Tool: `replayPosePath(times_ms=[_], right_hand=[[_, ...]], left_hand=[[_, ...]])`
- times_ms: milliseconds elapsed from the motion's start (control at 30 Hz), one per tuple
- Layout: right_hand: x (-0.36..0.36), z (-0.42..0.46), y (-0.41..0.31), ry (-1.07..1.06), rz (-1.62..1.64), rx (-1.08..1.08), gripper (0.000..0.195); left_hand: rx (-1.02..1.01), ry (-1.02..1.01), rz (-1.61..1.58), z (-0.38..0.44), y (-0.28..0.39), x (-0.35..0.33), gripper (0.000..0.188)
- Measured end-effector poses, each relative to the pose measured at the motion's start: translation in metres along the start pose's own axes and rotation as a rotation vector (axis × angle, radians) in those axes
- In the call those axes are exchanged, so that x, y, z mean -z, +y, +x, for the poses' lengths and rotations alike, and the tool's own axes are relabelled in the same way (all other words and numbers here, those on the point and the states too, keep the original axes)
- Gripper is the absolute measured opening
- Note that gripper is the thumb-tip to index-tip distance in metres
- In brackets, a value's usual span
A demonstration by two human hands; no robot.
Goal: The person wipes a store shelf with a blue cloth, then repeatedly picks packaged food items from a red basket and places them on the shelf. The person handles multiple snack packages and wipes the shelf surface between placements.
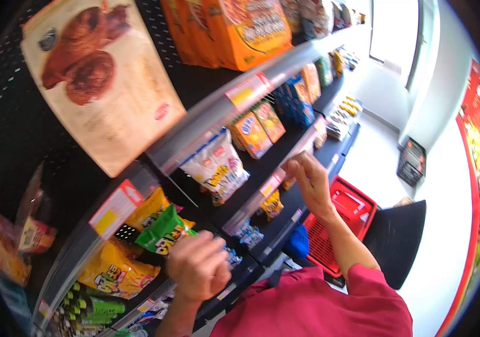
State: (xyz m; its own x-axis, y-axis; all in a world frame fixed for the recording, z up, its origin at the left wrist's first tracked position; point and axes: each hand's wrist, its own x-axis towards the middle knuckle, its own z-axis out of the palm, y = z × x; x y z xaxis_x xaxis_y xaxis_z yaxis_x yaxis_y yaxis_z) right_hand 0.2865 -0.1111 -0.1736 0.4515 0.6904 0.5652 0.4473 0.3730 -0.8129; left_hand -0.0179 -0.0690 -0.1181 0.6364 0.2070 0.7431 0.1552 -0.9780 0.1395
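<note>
My left hand (200,267) is blurred, its fingers loosely curled with nothing visible in them. It hovers in front of the shelf beside a green snack bag (162,234), and a yellow snack bag (117,271) lies to its left. My right hand (309,179) is raised before a lower shelf edge, near a price label (271,184); its fingers are curled in and I see nothing held. Between the hands, further in, a white snack bag (219,168) leans on the shelf next to orange boxes (252,134).
A large tan package (105,84) stands on the upper shelf, with orange bags (248,33) beyond it. On the floor by my right arm are a red shopping basket (328,244) and a black panel (391,244). A dark crate (411,162) sits by the wall.
</note>
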Motion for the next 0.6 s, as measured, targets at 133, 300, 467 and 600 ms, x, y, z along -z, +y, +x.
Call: replayPosePath(times_ms=[133,300,467,600], right_hand=[[0.079,-0.121,0.097,0.081,-0.525,-0.295,0.032],[0.195,-0.248,0.097,0.193,-1.239,-0.575,0.078],[0.289,-0.343,0.064,0.422,-1.718,-0.887,0.083],[0.326,-0.395,0.057,0.596,-1.520,-1.232,0.078]], left_hand=[[0.156,-0.176,-0.215,-0.091,0.000,-0.088,0.015],[0.652,-0.612,-0.467,-0.220,-0.007,-0.139,0.013],[0.736,-0.798,-0.614,-0.265,-0.018,-0.174,0.021],[0.727,-0.843,-0.709,-0.269,-0.022,-0.207,0.020]])
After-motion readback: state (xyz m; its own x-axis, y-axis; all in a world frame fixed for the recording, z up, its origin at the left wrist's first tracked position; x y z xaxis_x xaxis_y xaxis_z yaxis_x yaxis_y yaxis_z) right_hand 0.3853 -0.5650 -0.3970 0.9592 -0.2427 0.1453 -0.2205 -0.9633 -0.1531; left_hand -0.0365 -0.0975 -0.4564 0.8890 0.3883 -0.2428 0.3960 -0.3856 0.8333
